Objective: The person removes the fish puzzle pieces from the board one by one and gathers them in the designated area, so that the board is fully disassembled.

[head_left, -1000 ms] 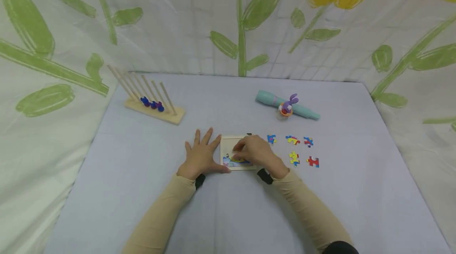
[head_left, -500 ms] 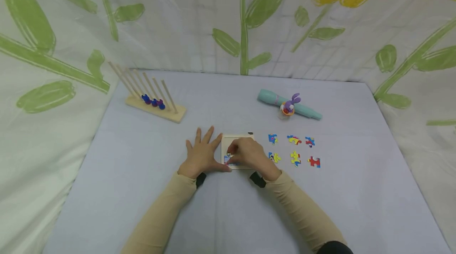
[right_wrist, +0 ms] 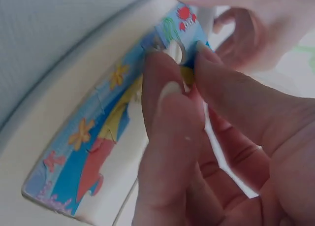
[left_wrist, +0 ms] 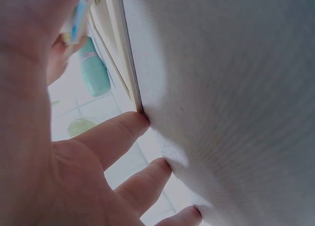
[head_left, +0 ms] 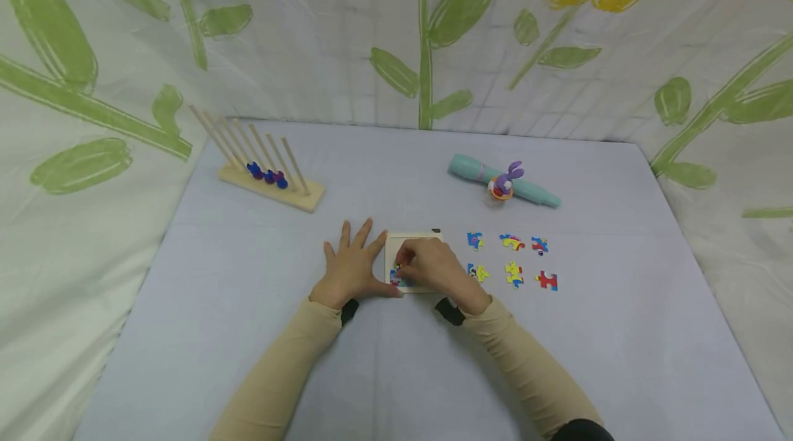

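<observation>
My left hand (head_left: 349, 274) rests spread on the table at the left of a small wooden puzzle tray (head_left: 411, 235); its index fingertip touches the tray's edge, and the thumb lies by the near left corner. Over that corner my right hand (head_left: 436, 265) pinches a blue puzzle piece (right_wrist: 191, 33) with a red crab on it, between thumb and fingers. Seen from the left wrist, the piece (left_wrist: 78, 21) stands tilted. Joined sea-picture pieces (right_wrist: 81, 135) with starfish line the tray's near side, partly hidden by my right fingers.
Several loose puzzle pieces (head_left: 513, 273) lie in two rows right of the tray. Behind them are a teal bottle-shaped object (head_left: 473, 169) and a purple rabbit toy (head_left: 504, 183). A wooden peg stand (head_left: 297, 200) with blue beads stands at the back left.
My right hand has moved left across the tray to its near left corner, uncovering a loose piece on the right. My left hand stays in place. The head view has shifted slightly.
</observation>
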A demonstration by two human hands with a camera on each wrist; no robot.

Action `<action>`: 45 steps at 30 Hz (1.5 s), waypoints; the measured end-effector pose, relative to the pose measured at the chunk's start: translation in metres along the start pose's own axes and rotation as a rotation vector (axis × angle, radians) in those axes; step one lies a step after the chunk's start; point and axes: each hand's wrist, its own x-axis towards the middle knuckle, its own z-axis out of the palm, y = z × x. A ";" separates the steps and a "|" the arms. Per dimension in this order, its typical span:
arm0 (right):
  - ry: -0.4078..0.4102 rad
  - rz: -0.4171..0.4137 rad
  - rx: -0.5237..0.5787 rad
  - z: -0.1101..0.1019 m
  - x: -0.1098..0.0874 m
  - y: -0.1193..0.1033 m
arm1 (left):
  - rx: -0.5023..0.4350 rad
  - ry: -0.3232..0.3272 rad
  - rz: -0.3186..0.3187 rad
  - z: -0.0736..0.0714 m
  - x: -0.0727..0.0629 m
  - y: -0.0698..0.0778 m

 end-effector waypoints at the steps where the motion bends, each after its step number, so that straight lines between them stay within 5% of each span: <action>1: -0.008 0.007 0.026 -0.003 0.000 0.001 | 0.003 -0.001 0.000 0.000 0.000 0.000; 8: -0.061 0.078 0.264 -0.039 -0.012 0.021 | 0.008 -0.008 -0.005 0.000 0.001 0.001; 15: -0.076 0.218 0.303 -0.067 -0.042 0.064 | 0.003 -0.003 -0.007 0.000 0.001 0.001; 21: -0.109 0.312 0.306 -0.069 -0.070 0.090 | 0.000 -0.003 -0.011 0.000 0.001 0.000; 29: -0.124 0.343 0.272 -0.048 -0.083 0.094 | -0.005 -0.005 -0.009 0.002 0.002 -0.001; 36: -0.011 0.303 0.028 -0.043 -0.083 0.080 | -0.007 0.000 -0.005 0.003 0.003 -0.002; 45: 0.008 0.068 0.009 -0.026 -0.037 0.042 | 0.000 0.003 0.006 0.001 0.001 -0.001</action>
